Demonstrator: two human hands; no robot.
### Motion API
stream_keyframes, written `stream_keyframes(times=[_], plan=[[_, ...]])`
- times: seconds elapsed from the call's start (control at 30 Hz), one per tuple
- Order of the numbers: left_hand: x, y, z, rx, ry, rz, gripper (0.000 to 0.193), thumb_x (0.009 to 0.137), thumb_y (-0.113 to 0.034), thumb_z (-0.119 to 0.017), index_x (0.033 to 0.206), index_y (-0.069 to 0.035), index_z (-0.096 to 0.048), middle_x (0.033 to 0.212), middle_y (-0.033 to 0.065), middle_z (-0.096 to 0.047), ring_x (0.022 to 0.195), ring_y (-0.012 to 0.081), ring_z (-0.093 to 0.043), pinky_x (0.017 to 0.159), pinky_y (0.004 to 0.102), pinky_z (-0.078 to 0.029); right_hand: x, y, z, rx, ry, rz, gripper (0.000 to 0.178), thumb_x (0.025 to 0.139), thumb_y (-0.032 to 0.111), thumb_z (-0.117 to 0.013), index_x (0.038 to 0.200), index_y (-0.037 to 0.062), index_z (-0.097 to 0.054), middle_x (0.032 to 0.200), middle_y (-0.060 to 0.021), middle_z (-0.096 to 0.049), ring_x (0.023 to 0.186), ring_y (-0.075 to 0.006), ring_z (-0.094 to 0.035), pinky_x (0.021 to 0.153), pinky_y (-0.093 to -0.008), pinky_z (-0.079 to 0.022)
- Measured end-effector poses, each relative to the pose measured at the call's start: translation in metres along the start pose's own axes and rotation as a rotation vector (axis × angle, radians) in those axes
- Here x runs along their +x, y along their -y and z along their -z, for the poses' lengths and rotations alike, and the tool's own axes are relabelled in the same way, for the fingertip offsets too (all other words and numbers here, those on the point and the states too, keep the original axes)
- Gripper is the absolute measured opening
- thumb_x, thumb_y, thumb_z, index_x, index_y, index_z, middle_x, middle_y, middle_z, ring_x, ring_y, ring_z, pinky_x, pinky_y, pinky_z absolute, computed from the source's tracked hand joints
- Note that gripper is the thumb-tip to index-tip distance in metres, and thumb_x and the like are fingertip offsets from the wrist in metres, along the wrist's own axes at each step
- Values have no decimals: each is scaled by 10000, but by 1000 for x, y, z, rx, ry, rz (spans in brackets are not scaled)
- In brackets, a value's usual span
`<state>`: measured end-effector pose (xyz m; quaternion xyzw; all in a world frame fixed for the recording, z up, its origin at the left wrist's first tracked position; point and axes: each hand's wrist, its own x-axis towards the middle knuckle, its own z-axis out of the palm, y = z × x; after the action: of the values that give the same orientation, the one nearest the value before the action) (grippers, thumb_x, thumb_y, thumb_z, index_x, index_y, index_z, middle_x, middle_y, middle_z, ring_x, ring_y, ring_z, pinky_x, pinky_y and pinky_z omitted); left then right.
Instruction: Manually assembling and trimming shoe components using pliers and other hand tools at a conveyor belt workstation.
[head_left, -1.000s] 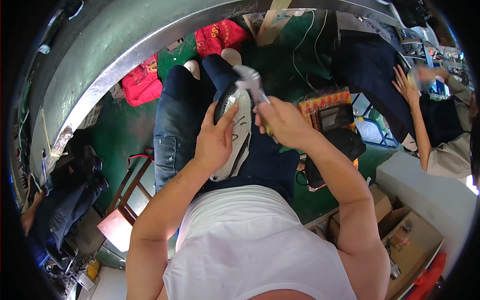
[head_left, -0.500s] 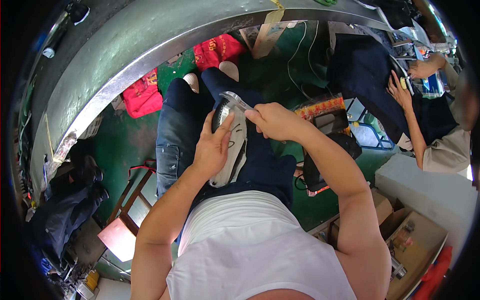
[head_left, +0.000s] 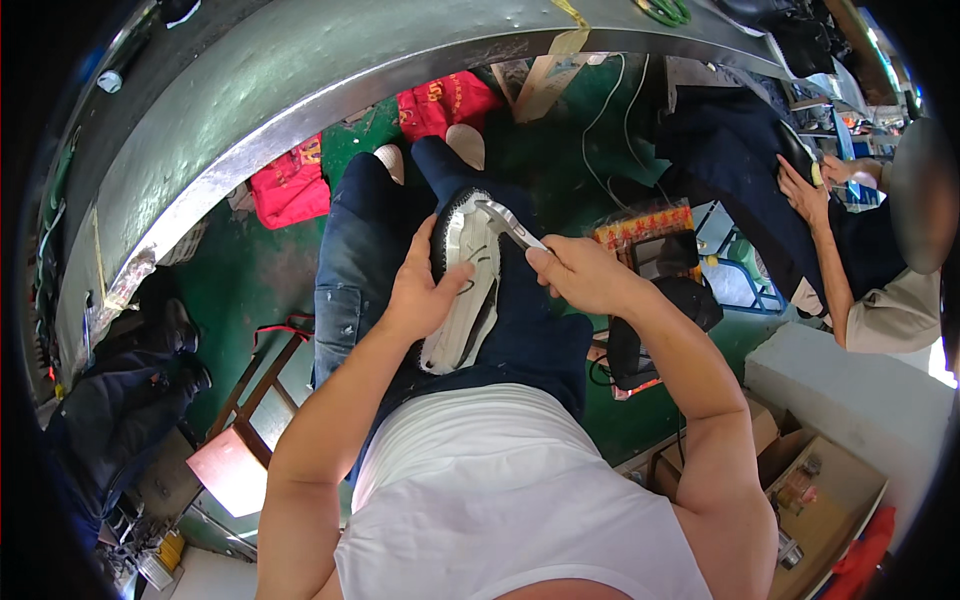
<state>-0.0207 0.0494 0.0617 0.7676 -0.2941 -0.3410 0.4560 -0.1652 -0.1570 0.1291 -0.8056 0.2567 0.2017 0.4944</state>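
A shoe (head_left: 470, 270) lies sole-side up across my lap, its toe away from me. Its underside is pale with dark pen-like marks, and a dark edge runs round the toe. My left hand (head_left: 423, 290) grips its left side, thumb across the pale underside and fingers round the dark edge. In my right hand (head_left: 590, 275) is a silver hammer (head_left: 510, 222), closed in the fist with most of its handle hidden. Its curved metal head is over the toe end of the underside; I cannot tell if it touches.
A metal-edged bench (head_left: 330, 85) curves across the front. Red bags (head_left: 290, 185) lie on the green floor. At left stands a wooden stool (head_left: 232, 468); at right are a black bag (head_left: 660, 330) and cardboard box (head_left: 830, 500). Another person's hand (head_left: 803, 190) works on a dark shoe.
The hammer head has shifted right and slightly down from the toe's far edge onto the pale underside. My right hand moved right and down; my left fingers slid back from the sole's middle.
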Motion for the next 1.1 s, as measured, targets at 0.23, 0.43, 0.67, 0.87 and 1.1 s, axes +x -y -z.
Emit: stream_keyframes(times=[0.23,0.43,0.67,0.87,1.1], plan=[[28,-25,21,-760,246,459,580,932,-300,-687,1365,37,-497,1178,113,-642,1044,177,-628,908,313,-497,26,-6,-1,37,-241,121,476,961,454,-589,944,-21,-602,756,-200,-625,756,-341,-660,701,-422,-493],[28,-26,6,-501,138,433,393,943,-271,-679,1227,-21,-573,1097,50,-634,1016,135,-589,896,296,-465,89,12,-6,17,-368,95,518,902,465,-681,990,-35,-574,817,-158,-639,739,-267,-627,688,-384,-495],[28,-18,21,-1105,194,556,412,1031,-325,-524,1304,-18,-559,1169,89,-639,1060,170,-602,972,332,-463,38,-15,6,324,-97,62,323,930,287,-656,1040,-8,-585,801,-52,-601,697,-169,-602,660,-336,-490],[26,12,14,-907,172,454,490,1071,-370,-414,1381,-4,-519,1368,120,-580,1255,218,-540,1095,348,-386,-6,-3,8,-233,106,83,327,929,171,-617,1176,-37,-562,973,-140,-649,868,-274,-640,777,-375,-517],[18,0,2,-695,37,361,526,1080,-399,-366,1388,1,-511,1329,94,-590,1217,176,-527,1071,299,-376,-8,12,-6,-577,-106,348,269,924,118,-572,1117,-69,-551,976,-221,-627,946,-384,-640,833,-461,-524]])
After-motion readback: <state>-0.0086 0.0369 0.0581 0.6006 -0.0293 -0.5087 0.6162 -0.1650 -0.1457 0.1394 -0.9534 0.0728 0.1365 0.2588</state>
